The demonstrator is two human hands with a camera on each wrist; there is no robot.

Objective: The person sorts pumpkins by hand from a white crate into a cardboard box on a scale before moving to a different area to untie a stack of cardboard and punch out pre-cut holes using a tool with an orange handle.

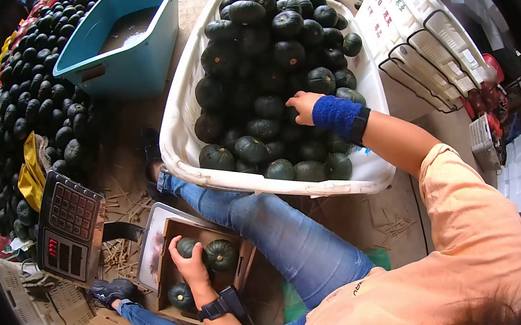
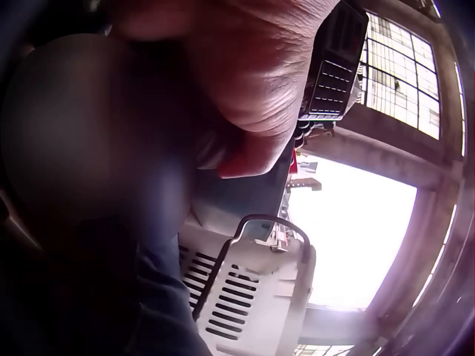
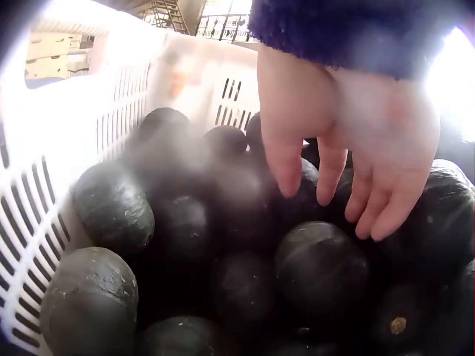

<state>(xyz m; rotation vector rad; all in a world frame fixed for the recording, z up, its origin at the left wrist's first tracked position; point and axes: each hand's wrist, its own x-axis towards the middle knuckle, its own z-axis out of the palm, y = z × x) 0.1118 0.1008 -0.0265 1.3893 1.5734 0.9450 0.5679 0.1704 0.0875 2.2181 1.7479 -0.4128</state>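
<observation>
My left hand is down in a cardboard box between my knees, gripping a dark green squash. In the left wrist view that squash is a dark blur against my palm. Two more squashes lie in the box. My right hand, with a blue wristband, hovers over the heap of squashes in a big white basket. In the right wrist view its fingers hang loose and apart just above a squash, holding nothing.
The box sits on a scale platform whose keypad display stands to the left. A blue tub and a large pile of squashes are at far left. Stacked white crates stand at right.
</observation>
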